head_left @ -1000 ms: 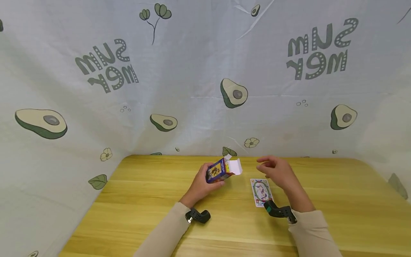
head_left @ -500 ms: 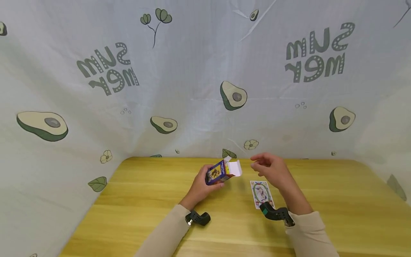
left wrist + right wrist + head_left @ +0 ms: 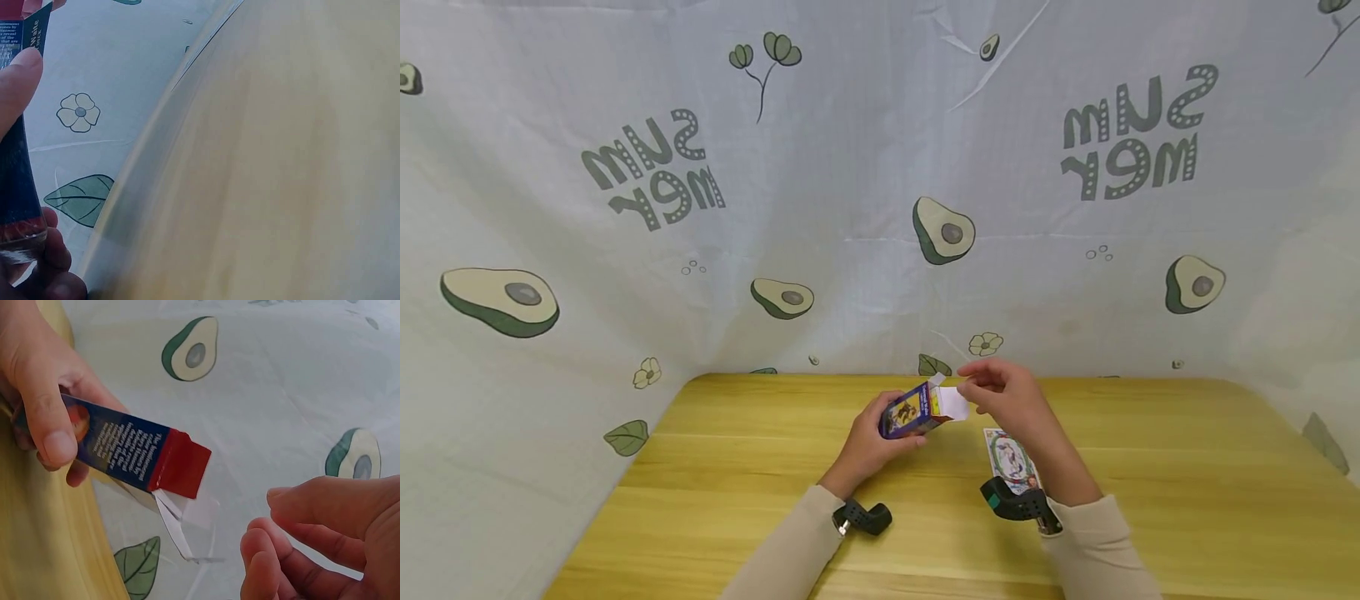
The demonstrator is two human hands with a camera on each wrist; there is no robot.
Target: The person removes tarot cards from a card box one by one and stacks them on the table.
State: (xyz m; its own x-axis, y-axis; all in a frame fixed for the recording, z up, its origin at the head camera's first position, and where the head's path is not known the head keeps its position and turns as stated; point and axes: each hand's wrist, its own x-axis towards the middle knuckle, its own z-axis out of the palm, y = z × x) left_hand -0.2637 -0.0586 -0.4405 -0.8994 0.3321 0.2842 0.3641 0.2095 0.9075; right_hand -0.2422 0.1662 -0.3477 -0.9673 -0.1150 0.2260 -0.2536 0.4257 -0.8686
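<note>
Just below the centre of the head view, the left hand (image 3: 868,437) clamps its fingers and thumb around a tilted blue card box (image 3: 904,414), its white flap (image 3: 953,404) open. Just right of the flap, the right hand (image 3: 1017,406) has bent fingers, thumb and fingertips apart. Beneath, an illustrated card (image 3: 1009,460) lies on the wooden table (image 3: 737,467).

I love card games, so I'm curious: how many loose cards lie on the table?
1 visible: the card lies right of the box, partly hidden by the right arm. Any underneath would be hidden.
</note>
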